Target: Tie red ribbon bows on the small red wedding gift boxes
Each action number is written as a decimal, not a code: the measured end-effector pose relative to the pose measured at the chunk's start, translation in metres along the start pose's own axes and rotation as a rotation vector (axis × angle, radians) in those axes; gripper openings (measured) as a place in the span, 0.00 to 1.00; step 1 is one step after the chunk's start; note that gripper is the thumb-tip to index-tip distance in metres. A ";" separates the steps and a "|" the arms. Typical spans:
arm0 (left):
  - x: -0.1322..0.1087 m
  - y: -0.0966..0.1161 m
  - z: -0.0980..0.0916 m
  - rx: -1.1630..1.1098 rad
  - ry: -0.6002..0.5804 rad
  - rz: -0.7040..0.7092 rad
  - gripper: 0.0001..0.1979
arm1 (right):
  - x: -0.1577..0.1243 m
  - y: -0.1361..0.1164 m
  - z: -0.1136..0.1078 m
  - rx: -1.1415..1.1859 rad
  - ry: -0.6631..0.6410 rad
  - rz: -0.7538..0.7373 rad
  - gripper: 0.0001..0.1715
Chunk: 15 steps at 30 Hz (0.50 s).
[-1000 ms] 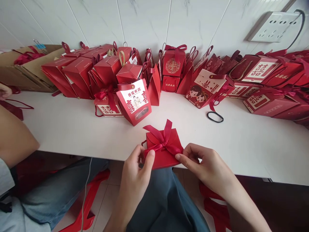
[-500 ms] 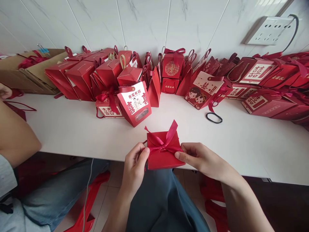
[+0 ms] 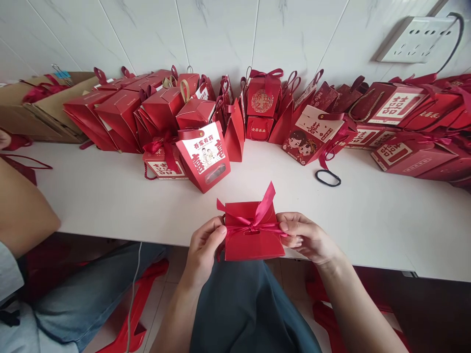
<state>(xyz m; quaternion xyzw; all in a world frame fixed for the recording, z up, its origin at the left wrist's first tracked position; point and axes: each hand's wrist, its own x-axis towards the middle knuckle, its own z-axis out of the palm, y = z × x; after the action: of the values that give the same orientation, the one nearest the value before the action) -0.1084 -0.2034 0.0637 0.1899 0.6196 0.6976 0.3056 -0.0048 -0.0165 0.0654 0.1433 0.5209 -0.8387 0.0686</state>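
A red gift box (image 3: 253, 247) with a pinkish-red ribbon (image 3: 264, 206) knotted in a bow on top is at the table's front edge, above my lap. My left hand (image 3: 208, 240) pinches the ribbon's left loop against the box's left side, thumb on top. With thumb and fingers, my right hand (image 3: 307, 235) grips the ribbon's right loop beside the box. Two ribbon tails stick up from the knot. The box's underside is hidden.
Red gift boxes (image 3: 121, 113) line the wall. A white-fronted box (image 3: 209, 157) stands nearest. A black hair tie (image 3: 327, 178) lies on the table (image 3: 368, 220). A cardboard box (image 3: 73, 108) is at far left, near another person's arm (image 3: 25, 196). A power strip (image 3: 414, 39) hangs upper right.
My right hand has shifted slightly right, its thumb moving off the box top onto the ribbon loop, which is drawn out sideways. The left hand holds about the same place.
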 end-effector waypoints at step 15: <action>-0.004 0.023 0.002 0.561 0.181 0.252 0.06 | -0.006 -0.072 0.053 -1.252 0.175 -0.526 0.09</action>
<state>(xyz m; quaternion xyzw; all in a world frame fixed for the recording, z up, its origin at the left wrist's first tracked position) -0.1087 -0.2061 0.0875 0.2792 0.7841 0.5458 0.0963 -0.0265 -0.0317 0.1505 0.0129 0.9288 -0.3536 -0.1098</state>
